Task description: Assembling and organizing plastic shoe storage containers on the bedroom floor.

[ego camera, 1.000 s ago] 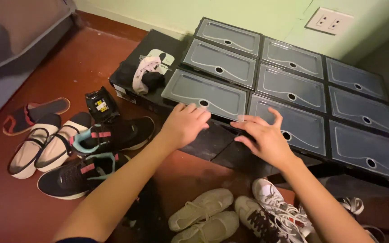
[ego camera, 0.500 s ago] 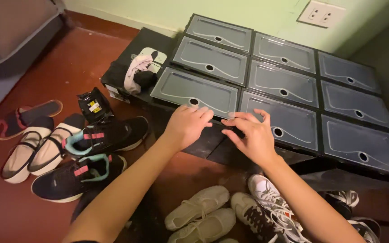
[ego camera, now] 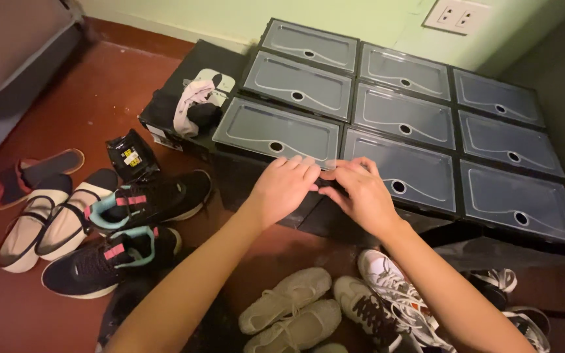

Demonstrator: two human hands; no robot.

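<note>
Where the stack of dark shoe boxes [ego camera: 420, 124] stands against the pale green wall, both hands meet at the lower front edge of the bottom left box [ego camera: 276, 134]. The left hand [ego camera: 282, 189] lies palm down with its fingers [ego camera: 299, 167] stretched flat and loosely spread over the bottom rim of that box's clear door, touching it. The right hand [ego camera: 361, 196] sits just beside it, its fingers [ego camera: 344, 171] curled and pinching the same rim near the seam with the next box; whether they truly grip the edge or only press on it I cannot tell. The two hands nearly touch each other.

The boxes form a grid three wide and three high, each with a see-through front and a small round hole. To the left of the stack, a flat black box [ego camera: 184, 85] carries a white and black shoe [ego camera: 194, 108]. On the red-brown floor [ego camera: 99, 98] lie a small black packet [ego camera: 131, 153], a pair of black trainers with teal and pink trim [ego camera: 132, 222], and a pair of cream and black flat shoes [ego camera: 47, 219]. Below the forearms lie two beige canvas shoes [ego camera: 289, 310] and white trainers with black laces [ego camera: 387, 294]. A white wall socket [ego camera: 456, 16] sits above the stack.
</note>
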